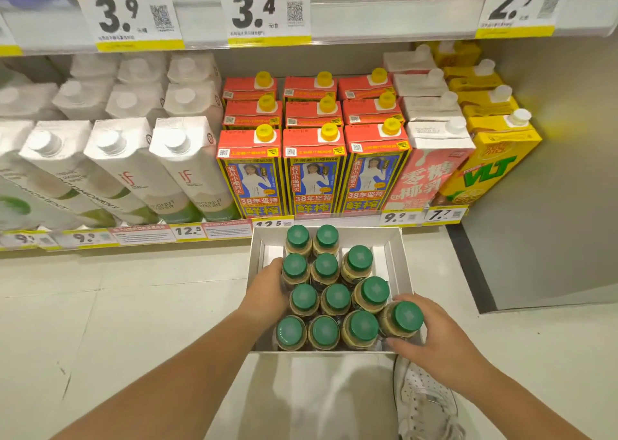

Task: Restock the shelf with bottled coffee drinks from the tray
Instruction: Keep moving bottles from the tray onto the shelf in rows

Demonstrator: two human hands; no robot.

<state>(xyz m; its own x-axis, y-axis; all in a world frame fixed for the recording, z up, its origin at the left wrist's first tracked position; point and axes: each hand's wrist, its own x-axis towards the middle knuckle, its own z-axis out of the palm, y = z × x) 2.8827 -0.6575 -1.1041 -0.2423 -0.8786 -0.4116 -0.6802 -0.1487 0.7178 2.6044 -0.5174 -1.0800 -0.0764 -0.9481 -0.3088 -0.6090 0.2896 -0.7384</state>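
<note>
Carton shelf (301, 220), tray (399, 262), bottles (326, 265), shoe (424, 403)

The tray (398, 265) is white, with plain white walls and a white front flap. The bottles (326, 297) in it carry dark green caps above beige-brown bodies; the bottle at the near right (403, 319) has the same green cap and tan body. The floor (117, 306) is pale cream tile with thin grey seams. On the shelf (351, 220), the left cartons (187, 168) are white with green bases and white caps. The middle cartons (312, 168) are red on top with yellow caps, and blue, yellow and red on their fronts. To the right stand a pink-and-white carton (431, 168) and a yellow carton (491, 168) with green lettering. The price tags (264, 15) are white with yellow borders and black digits. The shoe (424, 403) at the near right is white mesh.
</note>
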